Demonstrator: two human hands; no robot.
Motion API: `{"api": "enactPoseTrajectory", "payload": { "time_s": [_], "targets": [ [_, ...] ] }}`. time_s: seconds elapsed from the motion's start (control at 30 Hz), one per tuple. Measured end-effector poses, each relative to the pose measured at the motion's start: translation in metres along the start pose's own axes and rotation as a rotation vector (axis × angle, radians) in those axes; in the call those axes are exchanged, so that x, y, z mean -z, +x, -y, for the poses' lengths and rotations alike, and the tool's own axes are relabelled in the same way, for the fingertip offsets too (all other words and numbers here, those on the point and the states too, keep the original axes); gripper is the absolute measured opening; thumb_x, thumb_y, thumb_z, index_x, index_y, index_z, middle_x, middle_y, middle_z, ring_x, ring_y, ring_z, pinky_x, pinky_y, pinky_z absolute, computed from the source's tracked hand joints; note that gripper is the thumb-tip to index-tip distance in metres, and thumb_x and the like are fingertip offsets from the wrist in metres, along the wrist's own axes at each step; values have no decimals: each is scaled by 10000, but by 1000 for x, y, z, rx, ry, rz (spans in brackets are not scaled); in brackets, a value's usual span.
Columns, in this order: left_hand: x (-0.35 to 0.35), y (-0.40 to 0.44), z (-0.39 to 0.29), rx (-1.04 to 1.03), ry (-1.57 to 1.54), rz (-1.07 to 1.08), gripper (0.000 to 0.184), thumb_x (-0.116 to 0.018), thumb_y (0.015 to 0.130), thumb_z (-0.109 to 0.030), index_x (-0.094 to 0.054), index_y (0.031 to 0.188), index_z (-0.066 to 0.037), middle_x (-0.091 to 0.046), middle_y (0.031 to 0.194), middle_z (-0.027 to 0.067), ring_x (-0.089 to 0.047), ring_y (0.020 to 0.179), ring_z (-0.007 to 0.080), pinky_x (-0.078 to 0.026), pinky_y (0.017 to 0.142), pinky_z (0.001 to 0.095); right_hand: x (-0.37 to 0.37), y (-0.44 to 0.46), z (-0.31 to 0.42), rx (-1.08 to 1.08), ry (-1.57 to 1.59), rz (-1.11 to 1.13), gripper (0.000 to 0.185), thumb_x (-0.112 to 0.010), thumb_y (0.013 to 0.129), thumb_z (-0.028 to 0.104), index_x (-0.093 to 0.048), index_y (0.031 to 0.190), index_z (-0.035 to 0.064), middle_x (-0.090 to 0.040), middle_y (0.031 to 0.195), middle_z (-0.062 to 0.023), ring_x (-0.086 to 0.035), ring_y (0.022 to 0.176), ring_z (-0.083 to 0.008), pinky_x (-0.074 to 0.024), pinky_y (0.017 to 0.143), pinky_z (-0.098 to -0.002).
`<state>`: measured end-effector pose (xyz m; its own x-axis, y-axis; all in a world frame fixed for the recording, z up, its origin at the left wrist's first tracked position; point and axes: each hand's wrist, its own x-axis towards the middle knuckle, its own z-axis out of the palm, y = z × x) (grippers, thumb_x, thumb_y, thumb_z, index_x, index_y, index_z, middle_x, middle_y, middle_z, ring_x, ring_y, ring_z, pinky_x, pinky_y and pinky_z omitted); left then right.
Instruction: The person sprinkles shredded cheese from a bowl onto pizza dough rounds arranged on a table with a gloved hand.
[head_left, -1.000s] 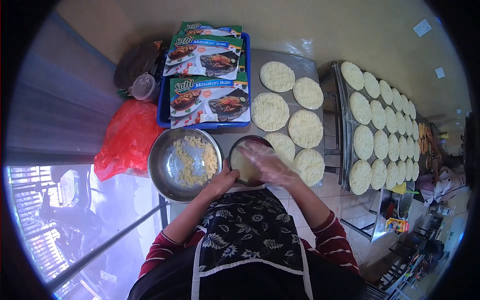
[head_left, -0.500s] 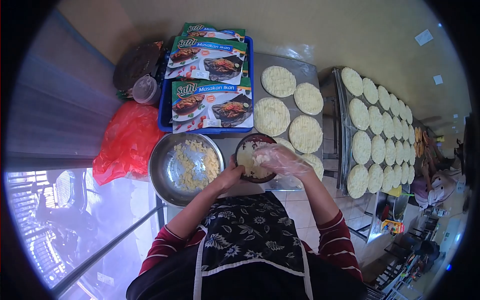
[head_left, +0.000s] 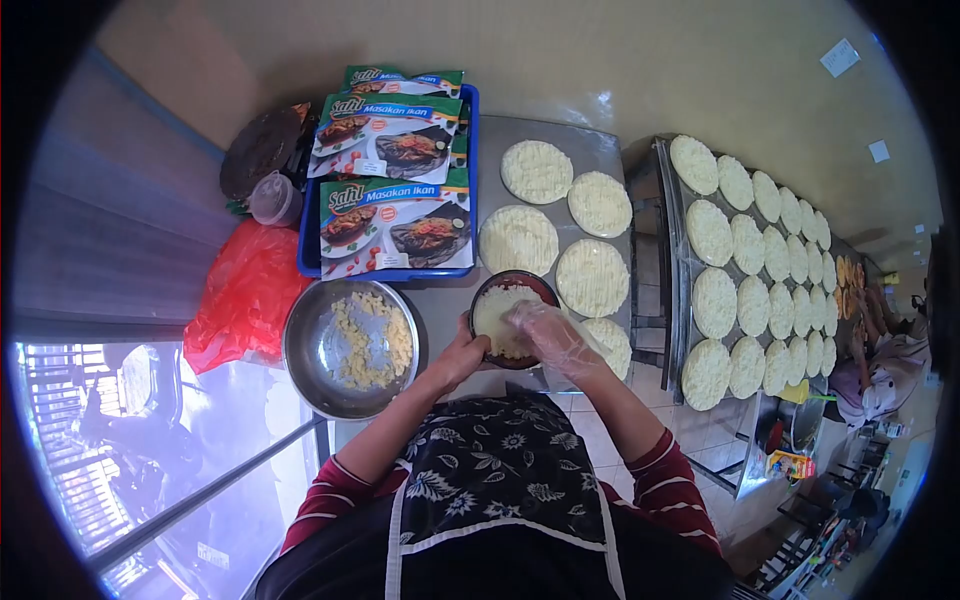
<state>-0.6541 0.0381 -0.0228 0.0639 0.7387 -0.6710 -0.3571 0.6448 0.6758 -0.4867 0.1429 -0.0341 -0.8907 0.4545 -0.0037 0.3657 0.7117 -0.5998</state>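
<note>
My left hand [head_left: 461,356] grips the near left rim of a small dark bowl [head_left: 551,290], its fingers closed round the edge. White, crumbly food [head_left: 497,313] lies inside the bowl. My right hand [head_left: 549,338], in a clear plastic glove, reaches over the bowl's right side with its fingertips down at the food; what they hold, if anything, is hidden. Left of the bowl sits a steel basin [head_left: 300,372] with yellowish crumbs [head_left: 368,340]. Round discs topped with a pale layer, such as one disc [head_left: 592,279], lie on the metal tray [head_left: 590,150] to the right.
A blue crate [head_left: 472,120] with printed food packets [head_left: 395,225] stands behind the basin. Left of it are a red plastic bag [head_left: 250,295] and a clear tub [head_left: 274,200]. A second tray [head_left: 672,220] holds several discs at right. Another person [head_left: 885,385] is at the far right.
From a blurred pose above the bowl, my right hand has come down to its right side. The view has shifted slightly. My left hand keeps its hold on the rim.
</note>
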Motion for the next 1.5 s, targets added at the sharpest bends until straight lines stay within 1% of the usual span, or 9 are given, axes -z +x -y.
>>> {"api": "enactPoseTrajectory", "payload": {
  "time_s": [0.17, 0.27, 0.43, 0.6, 0.8, 0.87, 1.0, 1.17, 1.5],
  "targets": [
    [-15, 9, 0, 8, -71, 13, 694, -398, 813, -53, 9, 1374, -30, -331, 1303, 234, -451, 1169, 329, -489, 911, 403, 3, -8, 3, 68, 83, -186, 248, -558, 773, 57, -599, 1015, 27, -601, 984, -197, -577, 928, -360, -468, 832, -399],
    [-28, 14, -5, 21, -44, 29, 690, -393, 808, -34, 5, 1372, -33, -324, 1300, 232, -450, 1167, 344, -500, 891, 420, 10, -12, -15, -150, 196, -45, 294, -623, 774, 97, -631, 1066, 71, -588, 1127, -152, -589, 1003, -270, -465, 881, -336],
    [-42, 35, 4, 30, -62, -24, 650, -381, 798, -13, -42, 1353, -13, -374, 1264, 233, -503, 1118, 321, -496, 900, 390, 53, -19, -39, -583, 1124, -123, 225, -639, 827, 131, -638, 1022, 20, -622, 1049, -80, -596, 918, -144, -479, 825, -259],
    [-42, 52, 12, -11, -211, 43, 653, -383, 791, 3, -25, 1337, -24, -280, 1303, 247, -464, 1148, 396, -536, 844, 443, 78, -35, -96, -683, 1382, -384, 251, -642, 826, 153, -632, 1023, -2, -648, 952, -72, -608, 874, -141, -484, 796, -267],
    [-28, 42, 11, -43, -262, -6, 629, -388, 798, -5, -46, 1325, -33, -269, 1307, 236, -444, 1156, 401, -516, 871, 474, 70, -28, -184, -705, 645, -418, 210, -617, 800, 88, -654, 995, 20, -663, 899, -103, -626, 828, -165, -479, 740, -264],
    [-21, 35, 12, -46, -293, -33, 623, -388, 798, -7, -52, 1322, -34, -270, 1304, 235, -445, 1152, 398, -512, 876, 478, 58, -21, -204, -326, 3, -483, 193, -613, 773, 75, -671, 951, 27, -669, 874, -126, -637, 772, -210, -484, 728, -292],
    [-12, 16, 5, -72, -388, -71, 615, -385, 798, -4, -60, 1318, -36, -274, 1297, 236, -440, 1154, 395, -506, 881, 481, 56, 2, -194, -419, 99, -365, 170, -607, 774, 94, -684, 920, 49, -657, 862, -158, -630, 748, -263, -482, 714, -337],
    [7, 16, 26, -101, -393, -89, 618, -390, 794, -10, -68, 1320, -40, -292, 1284, 232, -427, 1168, 384, -493, 898, 486, 47, 19, -185, -295, -228, -246, 151, -599, 787, 134, -688, 891, 72, -630, 795, -185, -608, 738, -321, -470, 688, -389],
    [6, -1, 23, -42, -370, -193, 641, -410, 780, -21, -139, 1358, -80, -331, 1299, 166, -440, 1159, 311, -470, 920, 474, 10, 17, -180, -315, -356, -101, 152, -612, 769, 159, -675, 852, 48, -612, 752, -193, -602, 727, -327, -462, 644, -406]
  ]
}}
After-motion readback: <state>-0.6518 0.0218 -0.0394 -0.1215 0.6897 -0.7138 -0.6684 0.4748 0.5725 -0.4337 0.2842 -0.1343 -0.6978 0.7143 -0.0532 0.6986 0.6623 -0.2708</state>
